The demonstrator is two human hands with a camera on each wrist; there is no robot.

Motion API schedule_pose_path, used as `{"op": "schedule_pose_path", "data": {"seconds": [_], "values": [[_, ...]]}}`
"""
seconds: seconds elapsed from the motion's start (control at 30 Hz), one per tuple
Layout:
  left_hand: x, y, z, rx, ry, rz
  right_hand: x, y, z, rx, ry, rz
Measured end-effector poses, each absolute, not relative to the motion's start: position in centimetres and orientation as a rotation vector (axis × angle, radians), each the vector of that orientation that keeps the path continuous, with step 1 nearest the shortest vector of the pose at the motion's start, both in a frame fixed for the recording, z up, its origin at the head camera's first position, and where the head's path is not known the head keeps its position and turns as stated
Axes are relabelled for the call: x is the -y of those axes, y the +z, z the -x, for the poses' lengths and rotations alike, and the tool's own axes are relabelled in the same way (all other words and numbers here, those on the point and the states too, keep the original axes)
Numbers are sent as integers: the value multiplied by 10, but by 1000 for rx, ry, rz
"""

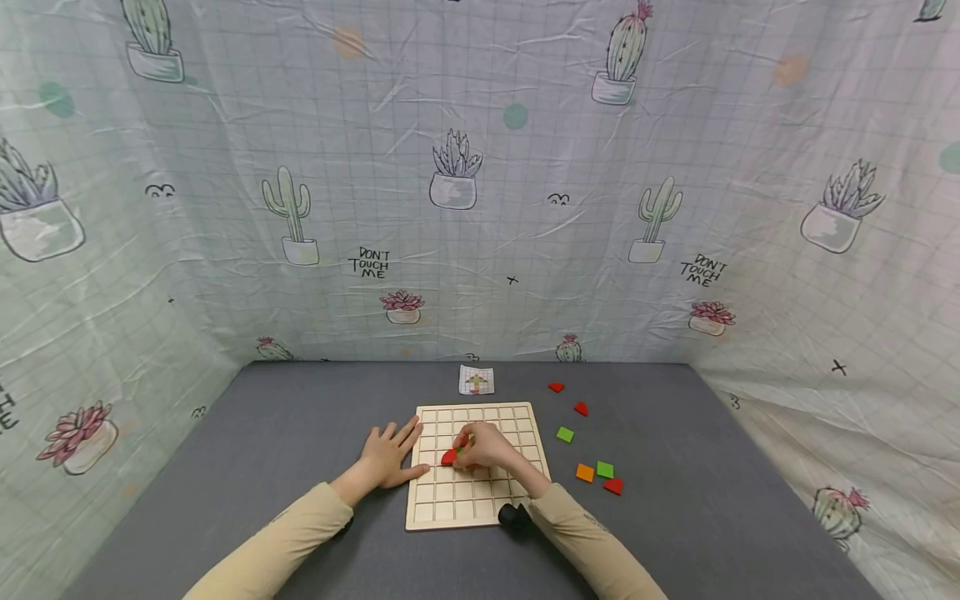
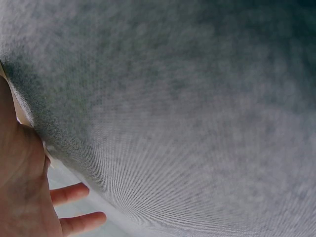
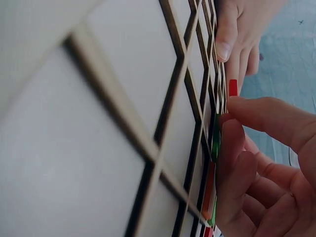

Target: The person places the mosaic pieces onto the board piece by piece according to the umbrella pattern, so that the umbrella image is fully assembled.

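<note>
A square wooden grid board (image 1: pixel 444 518) lies on the dark grey table. My left hand (image 1: pixel 386 457) rests at its left edge with the fingers spread; the left wrist view catches part of this hand (image 2: pixel 24 182) beside grey fabric. Over the board's middle, my right hand (image 1: pixel 483 447) pinches a red tile with a curved edge (image 1: pixel 448 457). In the right wrist view the red tile (image 3: pixel 233 88) stands up from the grid at the thumb tip. A green tile (image 3: pixel 216 138) and an orange tile (image 3: pixel 209 190) sit in cells under the fingers, partly hidden.
A small pattern card (image 1: pixel 477 380) lies behind the board. To the right are loose tiles: red ones (image 1: pixel 581 409), green ones (image 1: pixel 605 470) and an orange one (image 1: pixel 585 472). A black object (image 1: pixel 513 517) sits by the right sleeve. Printed curtains surround the table.
</note>
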State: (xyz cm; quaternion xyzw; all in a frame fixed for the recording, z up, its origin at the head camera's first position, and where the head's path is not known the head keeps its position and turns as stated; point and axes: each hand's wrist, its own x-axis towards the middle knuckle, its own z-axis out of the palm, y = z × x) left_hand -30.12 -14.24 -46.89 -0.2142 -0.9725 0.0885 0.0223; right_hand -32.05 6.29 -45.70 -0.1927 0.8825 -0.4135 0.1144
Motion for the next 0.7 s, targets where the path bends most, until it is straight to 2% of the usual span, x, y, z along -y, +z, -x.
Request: {"op": "schedule_pose_path", "data": {"seconds": [0.43,0.7], "values": [[140,-469,301,3002,300,643,-51,-460,326,-2692,-1099,506],[141,-468,300,3003,283,644,-49,-459,324,-2720,-1028,594]]}}
